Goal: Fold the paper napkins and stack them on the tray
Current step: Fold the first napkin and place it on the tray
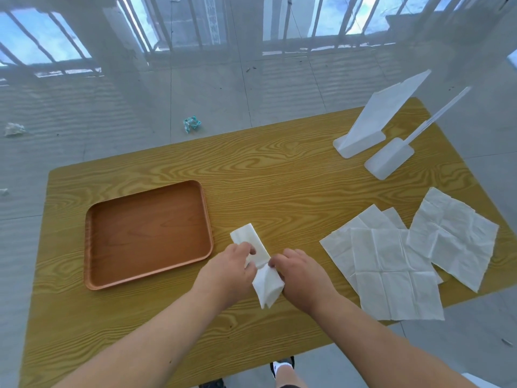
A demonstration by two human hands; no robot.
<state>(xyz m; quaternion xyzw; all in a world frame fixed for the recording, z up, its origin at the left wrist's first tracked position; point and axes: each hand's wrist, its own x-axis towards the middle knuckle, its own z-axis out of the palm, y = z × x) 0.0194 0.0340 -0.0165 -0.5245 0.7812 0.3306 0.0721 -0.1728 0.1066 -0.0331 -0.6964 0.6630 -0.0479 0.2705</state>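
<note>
Left hand and right hand, fingers curled, pinch the narrow white paper napkin, seemingly creasing it for the brown wooden tray at nine o'clock.

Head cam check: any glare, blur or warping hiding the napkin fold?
Head view: white haze veils the windows; wide-angle warp bows the table edges; light soft, shadows faint. Left hand, right hand and the napkin they grip are sharp; tray shows no glare.

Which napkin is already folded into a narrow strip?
The narrow napkin that the left hand and right hand pinch, right of the tray; the other napkins lie spread flat further right.
</note>
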